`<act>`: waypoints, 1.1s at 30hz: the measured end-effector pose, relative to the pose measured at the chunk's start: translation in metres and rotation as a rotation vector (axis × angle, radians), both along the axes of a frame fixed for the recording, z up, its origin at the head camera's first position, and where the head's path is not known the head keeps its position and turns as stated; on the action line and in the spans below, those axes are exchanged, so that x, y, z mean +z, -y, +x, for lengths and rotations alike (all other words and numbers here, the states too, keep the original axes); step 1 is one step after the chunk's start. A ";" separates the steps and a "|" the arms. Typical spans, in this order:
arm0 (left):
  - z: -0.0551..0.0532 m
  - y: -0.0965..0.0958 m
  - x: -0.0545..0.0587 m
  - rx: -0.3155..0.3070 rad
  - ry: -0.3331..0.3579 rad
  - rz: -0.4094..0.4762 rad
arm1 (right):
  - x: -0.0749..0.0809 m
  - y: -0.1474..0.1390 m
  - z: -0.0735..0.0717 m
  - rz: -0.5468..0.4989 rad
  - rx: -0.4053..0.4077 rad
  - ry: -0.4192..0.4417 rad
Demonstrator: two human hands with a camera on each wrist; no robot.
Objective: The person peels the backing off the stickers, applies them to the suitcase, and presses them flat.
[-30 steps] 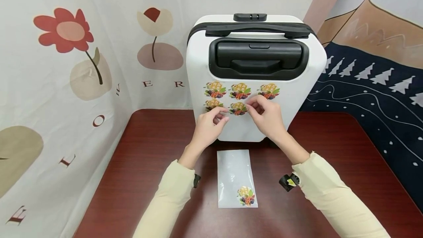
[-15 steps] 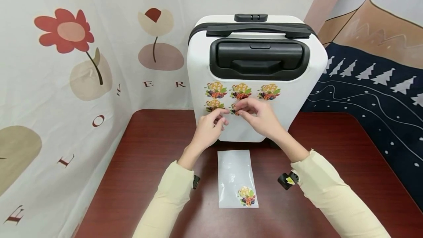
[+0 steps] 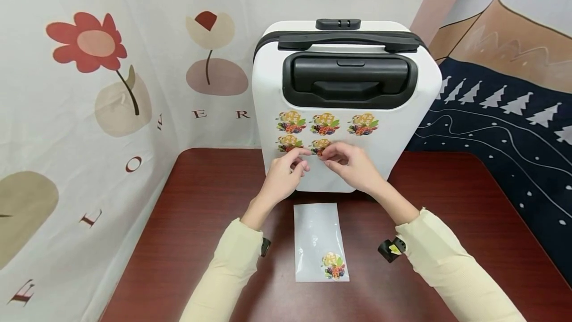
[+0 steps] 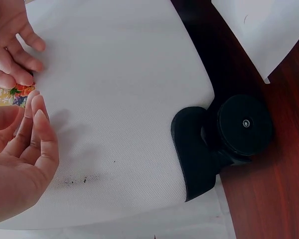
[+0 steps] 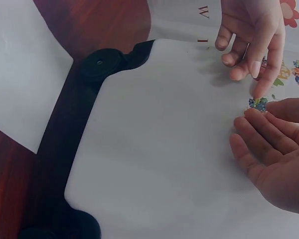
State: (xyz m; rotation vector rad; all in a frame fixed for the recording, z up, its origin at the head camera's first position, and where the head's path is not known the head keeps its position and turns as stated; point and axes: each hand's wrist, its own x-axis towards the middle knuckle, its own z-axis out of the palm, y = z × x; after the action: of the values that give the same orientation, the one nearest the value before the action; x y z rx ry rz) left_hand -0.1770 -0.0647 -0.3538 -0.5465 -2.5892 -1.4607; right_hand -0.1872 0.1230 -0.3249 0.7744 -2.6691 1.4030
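A white suitcase (image 3: pixel 328 175) stands upright, bearing fruit-patterned stickers in two rows. My right hand (image 3: pixel 355 167) touches the lower right edge of the middle sticker (image 3: pixel 319 144) in the lower row, its fingers gently bent. At that sticker's left side is my left hand (image 3: pixel 282 173), index finger stretched toward its edge and the other fingers loosely bent. The left wrist view shows the sticker (image 4: pixel 21 94) between both hands' fingertips, partly covered. From the right wrist, a piece of the sticker (image 5: pixel 259 103) shows above my right fingers.
A glossy white sheet (image 3: pixel 313 232) lies on the dark red table (image 3: pixel 201 227), with one fruit sticker (image 3: pixel 334 265) near its lower right corner. Black wheels (image 4: pixel 245 124) sit at the suitcase's base. Printed cloth (image 3: pixel 147 63) hangs behind.
My right hand moved left from the sticker's right edge across it, then down to its lower right edge, uncovering more of it. The left hand stays nearly still.
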 end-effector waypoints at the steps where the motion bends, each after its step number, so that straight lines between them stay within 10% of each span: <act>1: 0.000 0.000 0.000 0.000 -0.001 -0.001 | 0.001 0.000 0.000 0.002 0.002 0.000; 33: 0.001 0.001 0.000 -0.025 -0.001 0.030 | 0.006 -0.019 -0.001 -0.037 0.007 0.034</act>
State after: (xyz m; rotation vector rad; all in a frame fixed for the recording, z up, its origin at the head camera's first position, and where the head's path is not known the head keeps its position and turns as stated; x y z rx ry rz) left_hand -0.1760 -0.0655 -0.3536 -0.5776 -2.5647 -1.5035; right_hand -0.1885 0.1416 -0.3191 0.7646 -2.6593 1.4756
